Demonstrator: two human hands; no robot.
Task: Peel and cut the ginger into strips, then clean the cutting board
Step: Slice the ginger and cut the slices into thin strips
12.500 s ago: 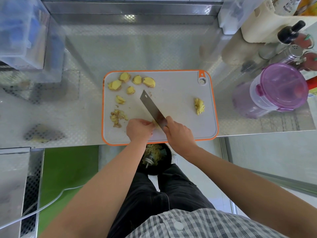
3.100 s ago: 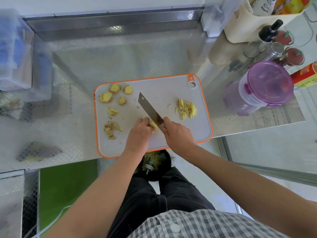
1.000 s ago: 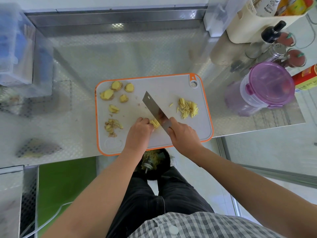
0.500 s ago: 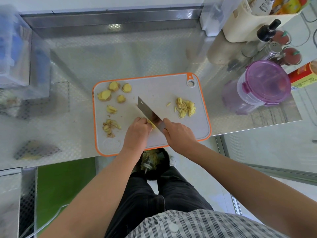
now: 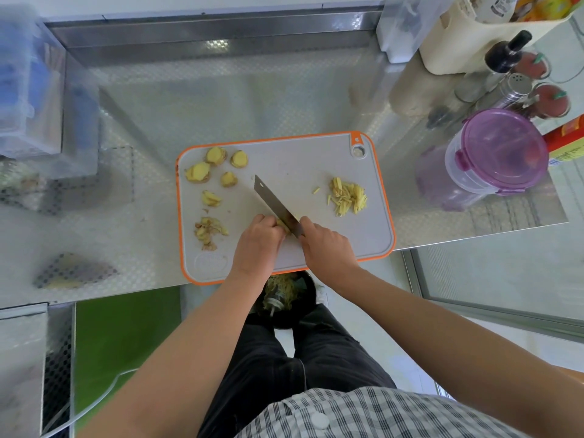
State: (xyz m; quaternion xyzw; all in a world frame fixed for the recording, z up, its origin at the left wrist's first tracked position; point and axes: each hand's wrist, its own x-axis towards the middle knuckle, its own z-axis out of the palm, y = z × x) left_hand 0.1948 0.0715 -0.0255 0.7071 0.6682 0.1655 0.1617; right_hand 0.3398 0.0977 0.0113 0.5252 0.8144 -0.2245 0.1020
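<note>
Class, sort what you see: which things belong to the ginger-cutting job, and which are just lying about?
Job: cutting board, knife, held ginger, ginger slices, ginger strips, peelings.
Lying about: purple-lidded tub, metal shaker, dark bottle, plastic boxes.

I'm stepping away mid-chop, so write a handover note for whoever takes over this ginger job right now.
Left hand holds a ginger piece on the cutting board; right hand grips the knife, blade on that piece.
Done: a pile of strips on the board's right side.
Left: slices at the upper left uncut, peel scraps near the left edge to clear, board to clean.
</note>
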